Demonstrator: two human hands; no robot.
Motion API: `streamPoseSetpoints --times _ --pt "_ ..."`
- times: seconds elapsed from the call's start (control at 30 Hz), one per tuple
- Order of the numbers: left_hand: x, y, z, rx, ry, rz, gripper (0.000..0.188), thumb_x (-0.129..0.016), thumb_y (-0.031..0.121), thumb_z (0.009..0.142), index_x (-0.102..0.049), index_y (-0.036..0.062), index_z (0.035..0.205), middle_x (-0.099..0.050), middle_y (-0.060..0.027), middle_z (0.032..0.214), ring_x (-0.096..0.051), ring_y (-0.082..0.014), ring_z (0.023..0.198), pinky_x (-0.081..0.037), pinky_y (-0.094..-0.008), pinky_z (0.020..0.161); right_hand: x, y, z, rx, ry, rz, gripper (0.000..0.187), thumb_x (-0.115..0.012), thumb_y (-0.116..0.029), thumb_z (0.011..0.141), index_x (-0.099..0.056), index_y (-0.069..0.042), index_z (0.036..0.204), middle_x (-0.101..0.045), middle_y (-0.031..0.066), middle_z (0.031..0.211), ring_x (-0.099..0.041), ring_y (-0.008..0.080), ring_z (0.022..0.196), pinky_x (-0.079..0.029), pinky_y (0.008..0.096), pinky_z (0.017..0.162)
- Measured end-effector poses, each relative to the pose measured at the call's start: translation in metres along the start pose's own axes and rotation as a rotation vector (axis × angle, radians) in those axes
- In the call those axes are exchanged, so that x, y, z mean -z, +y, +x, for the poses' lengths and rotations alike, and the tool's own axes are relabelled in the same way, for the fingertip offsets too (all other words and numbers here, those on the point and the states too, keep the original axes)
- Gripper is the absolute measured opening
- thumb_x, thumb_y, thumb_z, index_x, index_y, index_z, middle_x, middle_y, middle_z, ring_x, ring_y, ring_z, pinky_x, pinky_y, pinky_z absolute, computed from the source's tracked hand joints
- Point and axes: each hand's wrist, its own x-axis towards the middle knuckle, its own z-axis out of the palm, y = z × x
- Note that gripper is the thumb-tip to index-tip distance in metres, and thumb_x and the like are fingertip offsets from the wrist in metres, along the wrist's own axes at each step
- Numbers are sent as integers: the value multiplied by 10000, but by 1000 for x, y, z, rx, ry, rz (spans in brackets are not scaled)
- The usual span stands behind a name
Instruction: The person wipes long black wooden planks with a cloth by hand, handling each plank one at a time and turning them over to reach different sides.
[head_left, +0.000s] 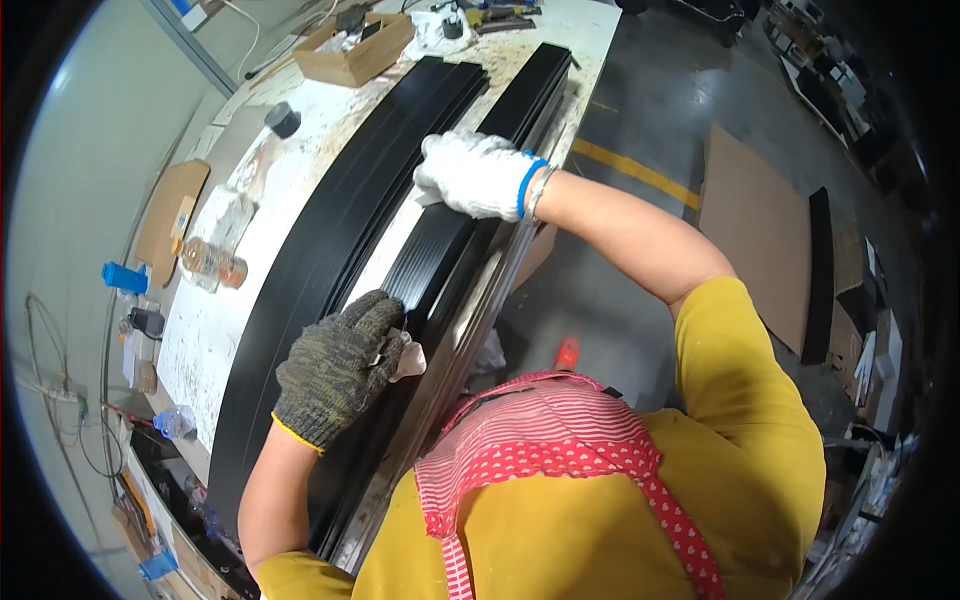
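Note:
Long black strips lie lengthwise on the white table. My left hand (338, 372), in a dark grey knitted glove with a yellow cuff, is closed on a crumpled pale rag (409, 358). It rests on the near part of a ribbed black strip (432, 262). Farther along, my right hand (474, 176), in a white glove with a blue cuff, curls over the same strip, its fingertips partly hidden. To the left lies a wide stack of black strips (330, 225). Another narrow black stack (530, 90) reaches past my right hand toward the far end.
On the table (310, 150) stand a cardboard box (352, 52), a dark round cup (283, 120) and a plastic bottle (214, 262). Tools (505, 17) lie at the far edge. A large cardboard sheet (752, 240) lies on the floor to the right, beside a black strip (819, 275).

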Motion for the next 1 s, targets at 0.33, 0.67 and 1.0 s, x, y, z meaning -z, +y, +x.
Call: streamPoseSetpoints --times 0.33,0.67,1.0 --pt "-3 31 86 374 -342 123 275 -618 298 903 -698 127 1102 -723 -127 994 -708 -307 905 -568 -395 780 24 178 19 -41 -27 -32 292 -615 -352 938 -728 -87 987 -629 190 1049 -644 370 993 -536 479 840" --pt "-26 23 166 210 -228 155 242 -630 249 885 -687 108 1073 -701 -136 1056 -686 -349 866 -557 -434 763 27 253 30 -14 76 -19 291 -640 -327 922 -725 -49 928 -671 204 903 -660 386 907 -526 473 787" --pt "-21 47 185 422 -217 109 197 -652 192 838 -700 93 1001 -710 -129 1022 -683 -352 842 -555 -425 755 52 381 43 -78 33 -127 251 -657 -289 908 -722 -53 967 -667 211 1005 -653 379 967 -522 461 823"
